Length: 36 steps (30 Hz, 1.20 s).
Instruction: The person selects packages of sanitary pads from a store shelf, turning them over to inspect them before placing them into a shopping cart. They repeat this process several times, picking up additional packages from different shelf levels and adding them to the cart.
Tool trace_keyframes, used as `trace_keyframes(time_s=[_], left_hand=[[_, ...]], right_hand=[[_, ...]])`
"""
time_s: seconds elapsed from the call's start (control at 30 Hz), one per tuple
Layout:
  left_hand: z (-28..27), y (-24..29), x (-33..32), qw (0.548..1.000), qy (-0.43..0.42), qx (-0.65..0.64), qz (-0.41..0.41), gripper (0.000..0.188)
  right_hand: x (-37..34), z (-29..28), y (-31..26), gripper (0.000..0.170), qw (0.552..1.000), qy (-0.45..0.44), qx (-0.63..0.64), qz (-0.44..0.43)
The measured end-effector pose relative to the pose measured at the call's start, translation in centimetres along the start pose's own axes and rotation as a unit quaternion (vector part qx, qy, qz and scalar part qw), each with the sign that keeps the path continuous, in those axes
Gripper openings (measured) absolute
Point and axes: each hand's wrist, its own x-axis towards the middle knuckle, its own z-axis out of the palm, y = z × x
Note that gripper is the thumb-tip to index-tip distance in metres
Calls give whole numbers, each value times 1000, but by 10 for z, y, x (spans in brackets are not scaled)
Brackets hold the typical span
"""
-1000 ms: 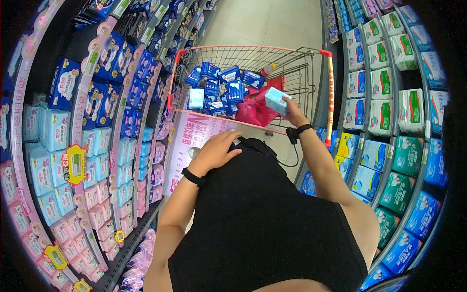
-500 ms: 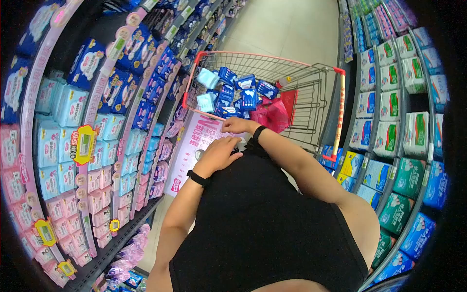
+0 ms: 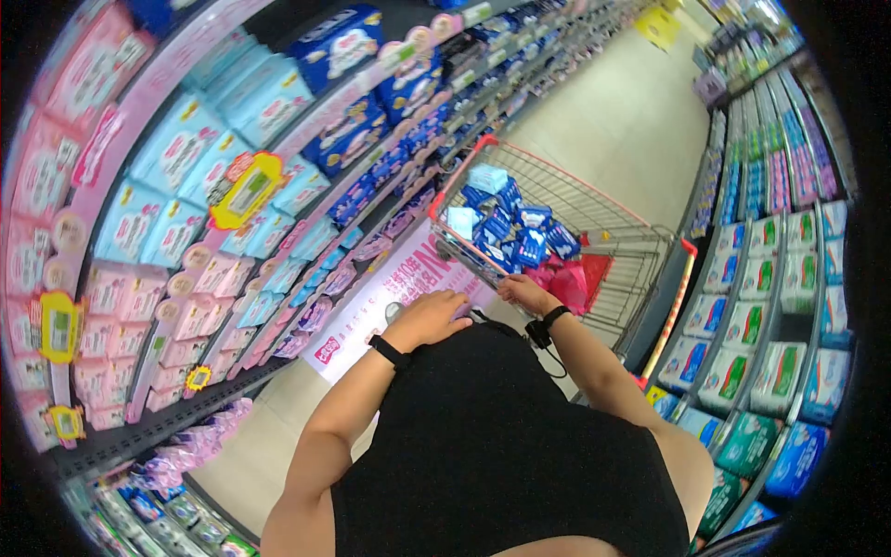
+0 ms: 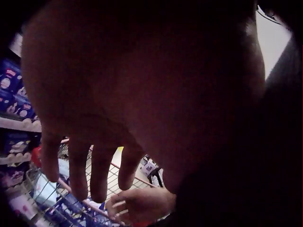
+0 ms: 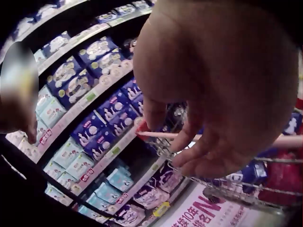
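Note:
In the head view my left hand (image 3: 427,320) lies low in front of the black top; its fingers hang apart in the left wrist view, holding nothing visible. My right hand (image 3: 527,293) is at the near side of the shopping cart (image 3: 575,190). In the right wrist view its loosely bent fingers (image 5: 189,163) overlap the cart's pink rim (image 5: 163,135), with no pack in them; firm contact cannot be told. Inside the cart lie two light blue packs (image 3: 487,177) (image 3: 460,221), several dark blue packs (image 3: 532,247) and a pink bag (image 3: 568,286).
Shelves of pink packs (image 3: 121,288), light blue packs (image 3: 176,153) and dark blue packs (image 3: 343,42) line the left. White and green packs (image 3: 778,376) fill shelving on the right. A printed pink-and-white sign (image 3: 408,278) is beside the cart; the tiled floor (image 3: 594,121) runs ahead.
The light blue pack held in my right hand one second ago now lies in the cart. That hand has moved back to the near side. The view has turned, showing the cart at a slant.

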Motion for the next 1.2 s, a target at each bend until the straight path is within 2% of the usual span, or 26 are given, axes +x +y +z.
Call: trace_keyframes(time_s=[0.1, 0.17, 0.2, 0.23, 0.27, 0.33, 0.37, 0.4, 0.47, 0.5, 0.6, 0.67, 0.7, 0.73, 0.8, 0.87, 0.93, 1.03, 1.1, 1.17, 1.2], left_hand=[[-7, -10, -9, 1000, -1, -6, 22, 49], [-8, -18, -13, 999, 5, 8, 31, 50], [-10, -22, -14, 999, 7, 16, 37, 50], [-13, -25, -17, 999, 2, 15, 35, 51], [-16, -26, -21, 999, -4, 13, 33, 51], [-22, -33, -29, 999, -8, 9, 30, 53], [-25, -37, -33, 1000, -7, 6, 28, 53], [-27, -42, -39, 1000, -6, 4, 25, 54], [-25, -60, -51, 999, 25, 9, 28, 55], [-26, -68, -57, 999, 40, 13, 28, 55], [-44, -77, -84, 999, 48, 6, -19, 52], [-49, -85, -99, 997, 50, 5, -56, 52], [-50, -89, -107, 996, 51, 5, -74, 52], [-50, -95, -115, 995, 61, 1, -76, 52], [-49, -105, -130, 993, 80, -8, -84, 50], [-51, -109, -145, 991, 91, -10, -103, 50], [-47, -116, -157, 988, 113, -18, -107, 50], [-50, -118, -176, 983, 139, -22, -115, 48], [-47, -121, -179, 984, 123, -32, -126, 44], [-46, -125, -181, 985, 111, -39, -126, 41], [-47, -125, -181, 986, 108, -42, -123, 40]], right_hand=[[-1, 24, -67, 24, 994, -17, -60, -94], [19, 38, -120, 16, 962, -38, -198, -183], [12, 55, -155, 14, 946, -13, -216, -241], [28, 59, -177, 15, 897, -7, -269, -351], [5, 83, -222, 20, 891, 1, -247, -380], [-38, 123, -304, 25, 847, 39, -275, -454], [-40, 134, -336, 29, 778, 62, -307, -545], [-50, 150, -369, 35, 748, 51, -302, -588], [-62, 178, -427, 40, 651, 92, -363, -660], [-70, 194, -454, 44, 631, 78, -387, -668], [-61, 240, -522, 50, 501, 87, -454, -732], [-52, 271, -560, 57, 480, 71, -445, -753], [-33, 280, -575, 59, 487, 80, -433, -754], [-28, 289, -588, 50, 531, 65, -452, -714], [-21, 300, -611, 41, 493, 71, -497, -710], [-8, 309, -631, 34, 340, 162, -570, -730], [-8, 314, -633, 31, 271, 271, -552, -741], [-3, 310, -640, 48, 388, 207, -530, -725], [2, 307, -644, 59, 463, 167, -512, -704], [7, 309, -647, 54, 640, -13, -331, -693], [8, 312, -647, 51, 705, -104, -226, -663]])
